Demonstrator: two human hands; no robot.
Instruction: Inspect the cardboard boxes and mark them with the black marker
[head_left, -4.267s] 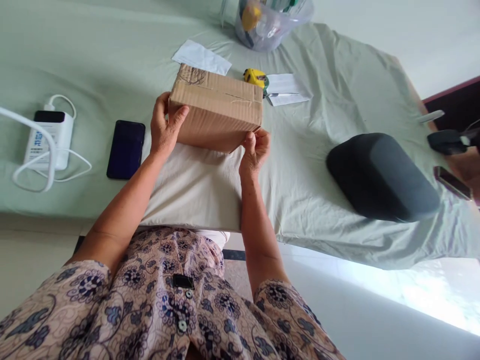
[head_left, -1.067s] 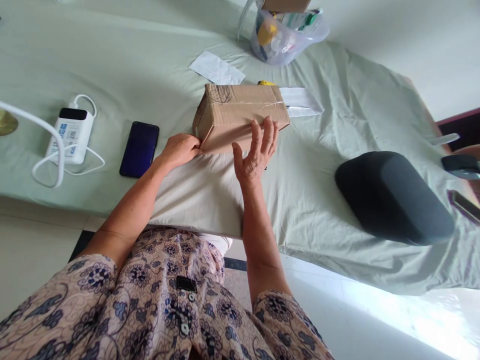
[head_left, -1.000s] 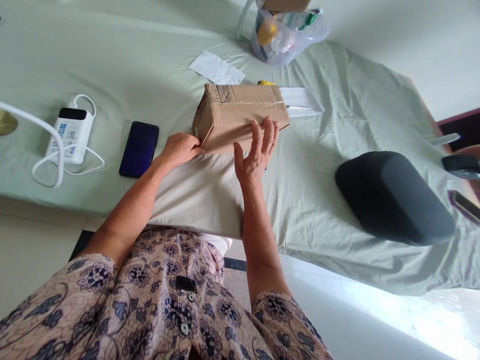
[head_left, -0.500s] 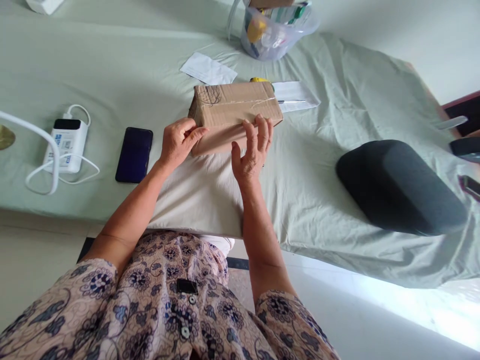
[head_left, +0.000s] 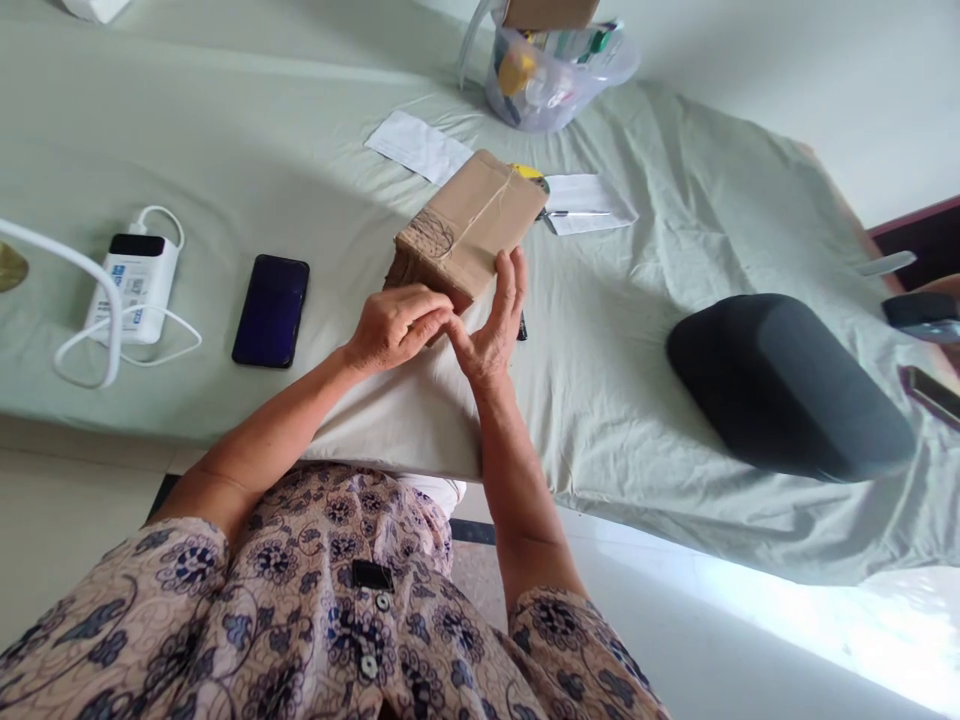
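The box (head_left: 469, 228) is now swinging round, far end toward one o'clock; the left hand (head_left: 397, 325) is pinching its near corner, and the right hand (head_left: 491, 330) is lying flat, fingers spread, against its side.

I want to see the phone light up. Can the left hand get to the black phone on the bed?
Probably yes. The black phone lies flat on the bare sheet just to the left of the left hand, with nothing between them. But that hand is on the cardboard box now and would have to let go.
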